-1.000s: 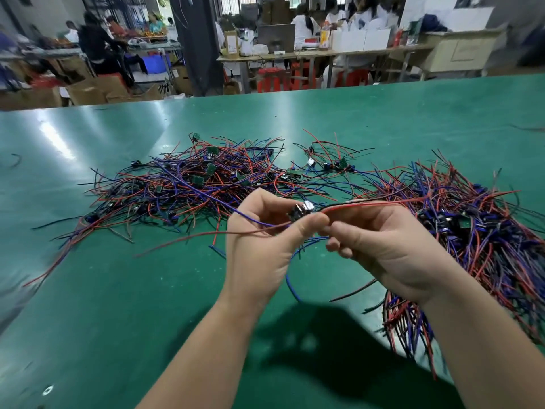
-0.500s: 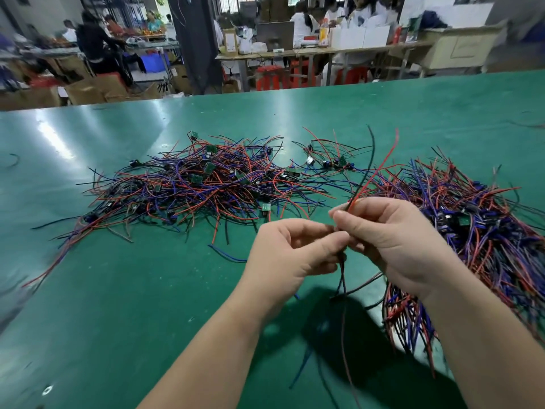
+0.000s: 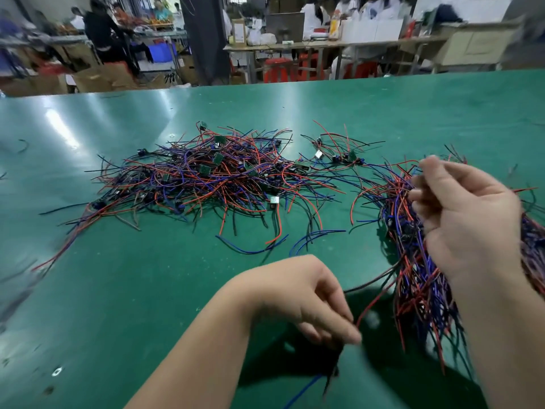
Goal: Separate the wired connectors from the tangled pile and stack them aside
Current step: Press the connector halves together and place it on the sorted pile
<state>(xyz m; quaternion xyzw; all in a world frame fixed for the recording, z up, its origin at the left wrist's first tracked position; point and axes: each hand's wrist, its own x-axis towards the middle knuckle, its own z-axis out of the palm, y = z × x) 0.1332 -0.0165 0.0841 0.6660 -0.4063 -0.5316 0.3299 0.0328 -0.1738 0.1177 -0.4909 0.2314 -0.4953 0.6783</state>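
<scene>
Nothing here can be read. The small white square tag [image 3: 274, 199], on the side of the tangled pile of red, blue and black wires [image 3: 206, 178] that faces the table's near edge, is too small to make out. The pale patch on the brown cardboard box [image 3: 239, 31] beyond the table's far edge is blurred.

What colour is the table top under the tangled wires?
Green: the glossy green table top shows best in the head view, the only one.
</scene>
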